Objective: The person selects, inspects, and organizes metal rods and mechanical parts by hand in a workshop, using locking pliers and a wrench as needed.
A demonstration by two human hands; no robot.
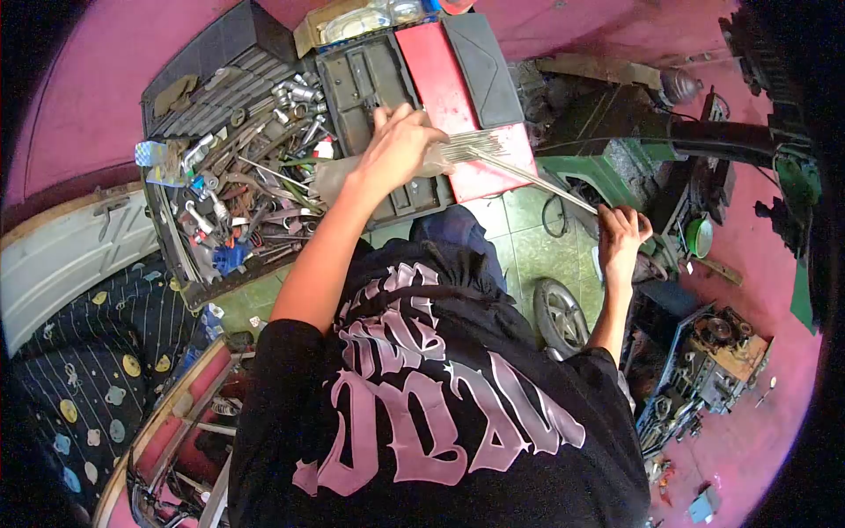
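Thin metal rods (480,143) fan out at upper center, over a red panel (437,75). The left hand (398,151) grips them in a cloudy plastic sleeve (333,179); the right hand (621,231), right of center, pinches the ends of several longer-showing rods (546,183). Loose tools (251,189) lie upper left.

The light is fairly bright and even in the middle, and it comes to the red panel (440,84) as a pale shine. The floor tiles (519,229) also give back some whitish light. Shadows look soft. The lens bends the white door (79,255) at the left side, and the corners fall into black. Small parts near the edges are grainy and not very sharp.
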